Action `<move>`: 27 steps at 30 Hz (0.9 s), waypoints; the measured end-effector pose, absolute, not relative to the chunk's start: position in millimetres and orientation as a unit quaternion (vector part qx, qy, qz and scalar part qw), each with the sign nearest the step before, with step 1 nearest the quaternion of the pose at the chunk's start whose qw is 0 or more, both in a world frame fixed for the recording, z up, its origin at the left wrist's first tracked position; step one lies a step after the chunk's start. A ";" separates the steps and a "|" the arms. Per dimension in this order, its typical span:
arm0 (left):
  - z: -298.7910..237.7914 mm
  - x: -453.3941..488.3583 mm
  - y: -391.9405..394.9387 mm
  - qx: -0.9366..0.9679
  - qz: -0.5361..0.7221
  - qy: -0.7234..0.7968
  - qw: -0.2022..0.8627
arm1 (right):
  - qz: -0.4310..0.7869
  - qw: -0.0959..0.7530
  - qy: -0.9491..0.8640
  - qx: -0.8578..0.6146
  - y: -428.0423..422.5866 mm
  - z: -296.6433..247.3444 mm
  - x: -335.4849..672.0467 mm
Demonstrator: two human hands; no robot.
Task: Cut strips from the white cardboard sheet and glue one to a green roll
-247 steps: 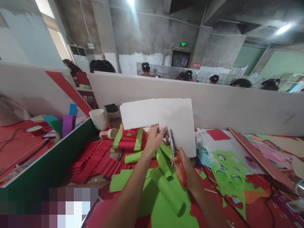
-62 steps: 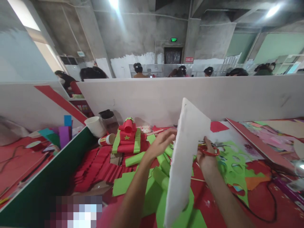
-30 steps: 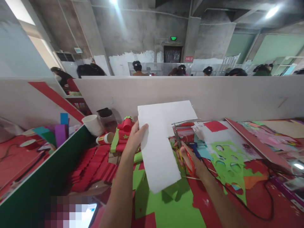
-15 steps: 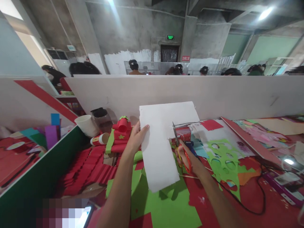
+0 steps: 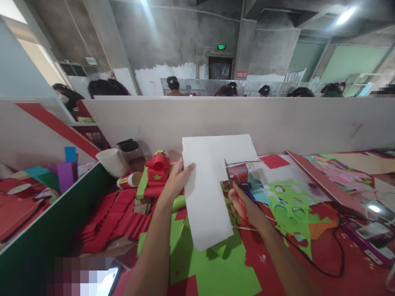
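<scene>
Board [image 5: 205, 176] now face-on, no longer edge-on, above green paper [image 5: 212, 277]. Left hand [image 5: 178, 177] pinches its left edge, thumb in front. Right hand [image 5: 249, 205] grips scissors [image 5: 228, 177], blades at notch. Work seems back at trimming.

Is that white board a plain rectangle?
No, the white board has a stepped outline: its upper part reaches farther right than its lower part, near the scissors.
</scene>
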State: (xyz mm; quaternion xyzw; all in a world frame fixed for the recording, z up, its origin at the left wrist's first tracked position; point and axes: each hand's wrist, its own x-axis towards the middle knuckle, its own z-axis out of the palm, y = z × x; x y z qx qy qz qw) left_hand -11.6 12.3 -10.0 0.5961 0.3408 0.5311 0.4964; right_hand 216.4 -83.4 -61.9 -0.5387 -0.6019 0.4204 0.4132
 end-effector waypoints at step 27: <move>-7.6 -15.2 10.5 0.573 0.527 0.338 0.529 | 0.207 0.403 -0.711 -0.538 -78.7 -53.1 213.7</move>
